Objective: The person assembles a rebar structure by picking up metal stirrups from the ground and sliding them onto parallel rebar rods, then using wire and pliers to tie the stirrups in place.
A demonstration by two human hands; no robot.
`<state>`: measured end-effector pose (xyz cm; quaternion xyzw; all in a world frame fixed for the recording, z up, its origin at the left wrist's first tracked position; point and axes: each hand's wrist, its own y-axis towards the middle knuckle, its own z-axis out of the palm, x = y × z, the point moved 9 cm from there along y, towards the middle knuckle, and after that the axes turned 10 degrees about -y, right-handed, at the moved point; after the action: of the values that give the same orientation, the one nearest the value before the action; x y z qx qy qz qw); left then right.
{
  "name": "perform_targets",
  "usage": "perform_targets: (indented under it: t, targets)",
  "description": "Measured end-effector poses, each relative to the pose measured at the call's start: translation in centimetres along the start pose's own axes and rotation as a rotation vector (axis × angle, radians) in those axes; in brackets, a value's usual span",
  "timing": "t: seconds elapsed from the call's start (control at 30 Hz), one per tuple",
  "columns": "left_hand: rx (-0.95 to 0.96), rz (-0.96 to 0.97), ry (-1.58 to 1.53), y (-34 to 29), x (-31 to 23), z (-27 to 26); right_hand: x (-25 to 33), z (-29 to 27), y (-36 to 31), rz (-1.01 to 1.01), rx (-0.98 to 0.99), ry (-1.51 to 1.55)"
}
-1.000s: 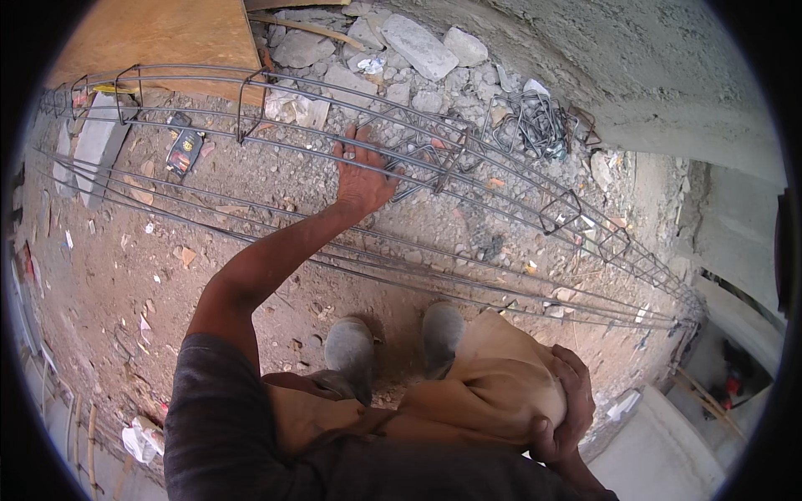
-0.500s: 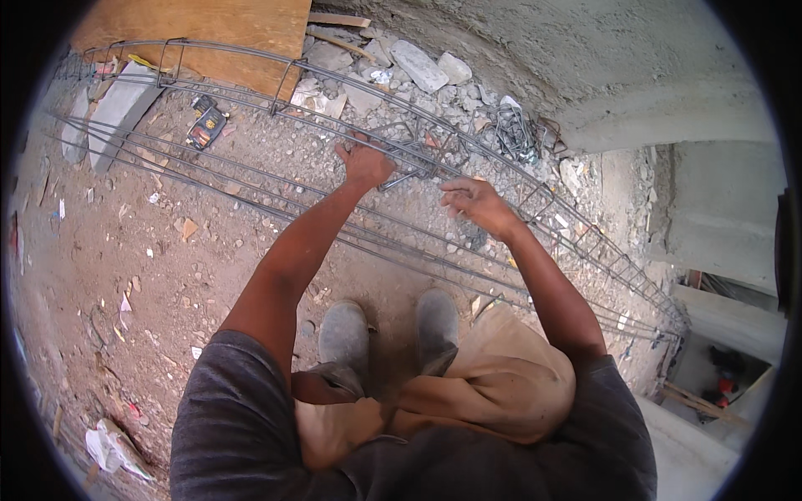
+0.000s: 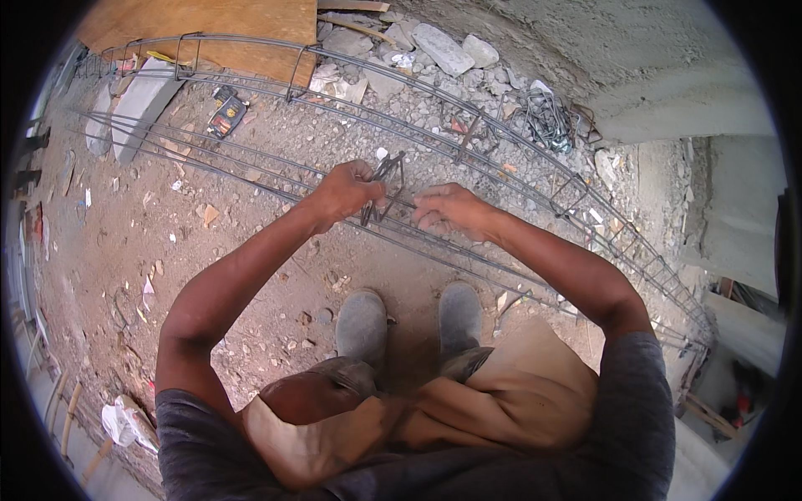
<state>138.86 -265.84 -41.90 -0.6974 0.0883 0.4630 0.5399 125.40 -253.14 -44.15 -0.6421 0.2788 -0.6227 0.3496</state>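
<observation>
My left hand (image 3: pixel 345 197) is closed on a small bundle of bent steel stirrups (image 3: pixel 396 171), dark thin bars shaped into loops. The bundle is raised over long straight rebar rods (image 3: pixel 251 180) that run from left to right in front of me. Close to the right of the stirrups is my right hand (image 3: pixel 454 210), its fingers loosely curved and a little apart, with nothing seen in them. Beyond both hands stretches a rebar cage (image 3: pixel 393 125), long bars with square stirrups spaced along them.
A plywood sheet (image 3: pixel 200 29) lies at the far left, near a concrete slab piece (image 3: pixel 144 108) and a black-and-yellow pack (image 3: pixel 227 113). Rubble (image 3: pixel 443 50) and tangled wire (image 3: pixel 547 121) lie along the concrete wall (image 3: pixel 652 75). My grey boots (image 3: pixel 361 324) stand on the dirt, nearer than the rods.
My left hand has lifted the stirrups off the rubble and brought them nearer, over the straight rods. My right hand has moved slightly left and lower, toward them.
</observation>
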Motion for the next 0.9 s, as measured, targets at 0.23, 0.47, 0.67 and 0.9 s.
perform_targets:
  t: [0.23, 0.47, 0.67, 0.9]
  targets:
    - [0.079, -0.02, -0.582, -10.5, 7.5, 4.1, 0.6, 10.6, -1.8, -0.022, 0.288, 0.429]
    - [0.099, -0.291, -0.521, -12.5, 14.6, 8.3, -6.2, 15.5, -0.2, 0.073, 0.408, 0.0]
    - [0.113, -0.406, -0.376, -12.0, 15.8, 8.1, -5.9, 13.1, -0.2, -0.027, 0.236, -0.086]
    - [0.209, -0.151, 0.139, -11.9, 14.8, 8.7, -6.2, 13.1, -1.3, 0.131, 0.262, -0.047]
